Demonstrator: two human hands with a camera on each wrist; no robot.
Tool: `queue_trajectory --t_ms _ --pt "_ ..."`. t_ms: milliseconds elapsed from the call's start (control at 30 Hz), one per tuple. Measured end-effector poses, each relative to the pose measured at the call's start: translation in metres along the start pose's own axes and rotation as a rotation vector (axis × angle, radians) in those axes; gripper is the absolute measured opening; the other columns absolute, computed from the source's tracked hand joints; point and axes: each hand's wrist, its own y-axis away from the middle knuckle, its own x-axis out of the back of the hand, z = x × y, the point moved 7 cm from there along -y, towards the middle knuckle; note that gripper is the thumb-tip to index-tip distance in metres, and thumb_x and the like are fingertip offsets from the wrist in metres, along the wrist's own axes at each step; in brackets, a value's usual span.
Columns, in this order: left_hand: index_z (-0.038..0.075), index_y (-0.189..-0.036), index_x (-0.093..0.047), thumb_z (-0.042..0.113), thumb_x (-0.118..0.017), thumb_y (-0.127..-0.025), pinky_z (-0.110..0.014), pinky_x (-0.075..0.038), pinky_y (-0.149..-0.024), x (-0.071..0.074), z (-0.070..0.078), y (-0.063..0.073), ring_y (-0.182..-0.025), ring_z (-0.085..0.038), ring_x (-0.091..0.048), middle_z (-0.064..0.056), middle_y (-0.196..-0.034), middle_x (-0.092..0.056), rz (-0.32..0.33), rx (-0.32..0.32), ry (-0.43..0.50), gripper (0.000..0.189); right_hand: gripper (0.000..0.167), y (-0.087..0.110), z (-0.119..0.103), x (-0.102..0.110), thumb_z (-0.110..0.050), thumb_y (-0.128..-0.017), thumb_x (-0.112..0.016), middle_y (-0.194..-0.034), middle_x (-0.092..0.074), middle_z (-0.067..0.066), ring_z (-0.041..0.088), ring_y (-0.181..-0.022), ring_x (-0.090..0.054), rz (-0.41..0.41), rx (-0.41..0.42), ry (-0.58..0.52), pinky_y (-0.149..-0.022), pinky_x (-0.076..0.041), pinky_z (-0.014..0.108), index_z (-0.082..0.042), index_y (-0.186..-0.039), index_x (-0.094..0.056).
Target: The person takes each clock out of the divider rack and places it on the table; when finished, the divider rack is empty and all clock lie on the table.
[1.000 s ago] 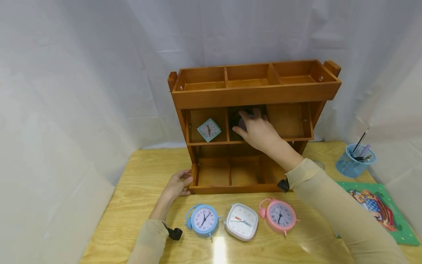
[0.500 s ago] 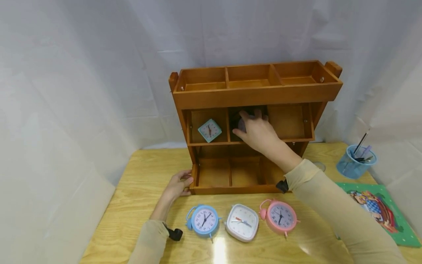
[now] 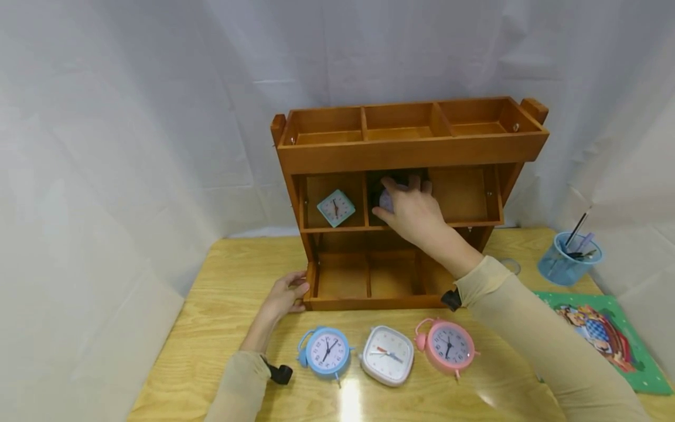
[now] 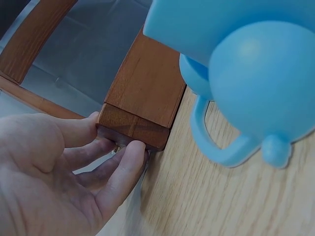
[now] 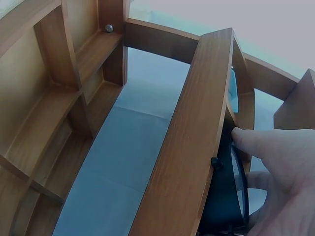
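Note:
In the head view, my right hand point(image 3: 416, 217) reaches into the middle compartment of the wooden shelf's point(image 3: 411, 150) middle tier and grips a dark clock. Part of its pale round face point(image 3: 387, 202) shows between thumb and fingers. Seen from the right wrist, the clock's black body point(image 5: 219, 201) stands inside the tier, with fingers around its rim. My left hand point(image 3: 285, 296) holds the lower left end of the shelf; the left wrist view has thumb and fingertips on that wooden corner point(image 4: 133, 123). A small teal clock point(image 3: 336, 208) sits tilted in the left compartment.
In front of the shelf lie a blue alarm clock point(image 3: 327, 353), a white clock point(image 3: 387, 356) and a pink alarm clock point(image 3: 450, 346). To the right are a blue pen cup point(image 3: 561, 266), a tape roll point(image 3: 510, 266) and a green picture board point(image 3: 612, 334).
Slightly more of the dark clock's face shows beside my right hand. Both hands otherwise stay about where they were, and the clocks on the table have not moved.

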Motion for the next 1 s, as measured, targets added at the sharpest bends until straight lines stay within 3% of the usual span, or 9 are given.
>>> queue_trajectory --t_ms 233,500,833,900,1000 --pt "-0.002 -0.157 -0.043 0.009 -0.054 -0.11 -0.028 -0.063 -0.074 0.0008 0.0001 -0.0009 -0.121 -0.03 -0.06 -0.029 -0.151 -0.048 0.004 0.002 -0.005 0.05 0.065 0.0008 -0.0016 0.0026 -0.051 -0.102 -0.067 -0.147 -0.046 0.047 0.071 -0.125 -0.049 0.023 0.022 0.027 -0.072 -0.063 0.064 -0.021 -0.157 -0.05" --pt "-0.002 -0.157 -0.043 0.01 -0.054 -0.11 -0.029 -0.063 -0.075 0.0028 -0.0008 0.0007 -0.118 -0.029 -0.061 -0.029 -0.151 -0.048 0.005 0.005 -0.009 0.05 0.068 0.0018 -0.0011 0.0019 -0.045 -0.102 -0.068 -0.155 -0.034 0.046 0.069 -0.122 -0.054 -0.022 0.009 -0.077 -0.071 -0.063 0.063 -0.021 -0.161 -0.044" --pt "-0.001 -0.158 -0.043 0.011 -0.054 -0.11 -0.028 -0.063 -0.075 0.0043 -0.0008 0.0006 -0.121 -0.03 -0.06 -0.029 -0.153 -0.047 0.002 0.009 -0.01 0.05 0.066 0.0006 0.0018 0.0056 -0.042 -0.102 -0.07 -0.154 -0.033 0.044 0.056 -0.103 -0.064 -0.033 0.01 -0.124 -0.064 -0.061 0.055 -0.02 -0.159 -0.044" --pt "-0.001 -0.158 -0.042 0.011 -0.054 -0.11 -0.028 -0.063 -0.075 0.0043 -0.0006 0.0007 -0.122 -0.03 -0.06 -0.029 -0.153 -0.047 0.002 0.012 -0.01 0.05 0.064 0.0001 0.0021 0.0061 -0.04 -0.103 -0.069 -0.15 -0.036 0.043 0.048 -0.092 -0.066 -0.039 0.02 -0.145 -0.058 -0.058 0.049 -0.019 -0.158 -0.046" --pt "0.0 -0.158 -0.043 0.012 -0.055 -0.11 -0.028 -0.063 -0.076 0.0041 0.0001 0.0013 -0.121 -0.03 -0.06 -0.028 -0.153 -0.048 0.002 0.017 -0.008 0.051 0.061 -0.0016 0.0036 0.0053 -0.036 -0.104 -0.068 -0.113 -0.061 0.033 0.03 -0.065 -0.06 -0.075 0.023 -0.212 -0.049 -0.046 0.035 -0.019 -0.158 -0.046"
